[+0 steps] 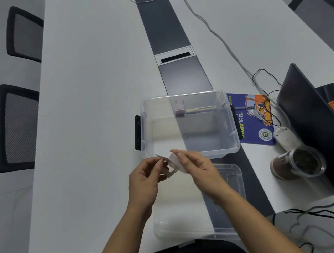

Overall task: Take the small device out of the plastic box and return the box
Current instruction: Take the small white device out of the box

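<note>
Both hands, left hand (145,174) and right hand (196,165), pinch a small white device (173,164) at six o'clock of the clear plastic box (194,154); it looks light, rigid, best held by its edges

Laptop (325,136), jar (296,163), blue mat (248,122), mesh chairs (17,128) around the table (91,94).

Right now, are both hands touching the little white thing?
Touching. The head view shows the left hand and right hand pinching the small white device from either side.
</note>
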A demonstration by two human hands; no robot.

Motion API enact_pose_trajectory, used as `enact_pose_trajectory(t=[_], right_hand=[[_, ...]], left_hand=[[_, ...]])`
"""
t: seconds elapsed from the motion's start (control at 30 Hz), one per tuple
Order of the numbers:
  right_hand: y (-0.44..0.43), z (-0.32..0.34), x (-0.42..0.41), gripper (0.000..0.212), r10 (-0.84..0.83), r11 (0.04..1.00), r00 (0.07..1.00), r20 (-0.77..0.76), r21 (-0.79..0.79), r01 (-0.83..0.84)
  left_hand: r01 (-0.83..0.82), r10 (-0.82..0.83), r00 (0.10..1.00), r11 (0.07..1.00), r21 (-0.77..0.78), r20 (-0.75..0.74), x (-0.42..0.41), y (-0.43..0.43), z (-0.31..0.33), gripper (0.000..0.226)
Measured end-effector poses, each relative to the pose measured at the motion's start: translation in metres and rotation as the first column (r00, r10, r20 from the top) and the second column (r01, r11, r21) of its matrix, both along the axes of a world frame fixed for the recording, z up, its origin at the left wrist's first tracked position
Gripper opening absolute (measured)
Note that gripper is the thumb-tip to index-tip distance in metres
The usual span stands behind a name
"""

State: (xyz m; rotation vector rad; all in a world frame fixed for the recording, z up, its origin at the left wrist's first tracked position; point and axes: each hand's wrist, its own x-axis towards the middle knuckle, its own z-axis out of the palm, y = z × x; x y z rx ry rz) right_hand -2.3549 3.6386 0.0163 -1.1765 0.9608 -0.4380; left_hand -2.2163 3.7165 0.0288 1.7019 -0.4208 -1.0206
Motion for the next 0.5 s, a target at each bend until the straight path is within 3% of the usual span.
enact_pose_trajectory(t=[0.1,0.2,0.33,0.5], right_hand=[[0.000,-0.003,0.006,0.033,-0.023,0.971,0.999,-0.042,0.237,0.032],[0.004,-0.004,0.011,0.030,-0.052,0.920,0.999,-0.002,0.389,0.048],[0.013,-0.015,0.029,0.029,-0.119,0.911,0.992,-0.030,0.395,0.121],[0.035,-0.041,0.067,0.035,0.012,0.965,0.989,-0.146,0.262,0.027]], left_hand=[[-0.047,0.046,0.992,0.999,-0.007,-0.115,0.008,0.008,-0.005,0.015],[-0.020,0.024,0.992,0.999,0.028,-0.122,0.018,0.018,-0.010,0.017],[-0.010,0.015,0.999,0.992,0.123,-0.040,0.032,0.035,-0.018,0.026],[0.003,-0.013,0.999,0.975,0.222,0.043,0.044,0.064,-0.039,0.040]])
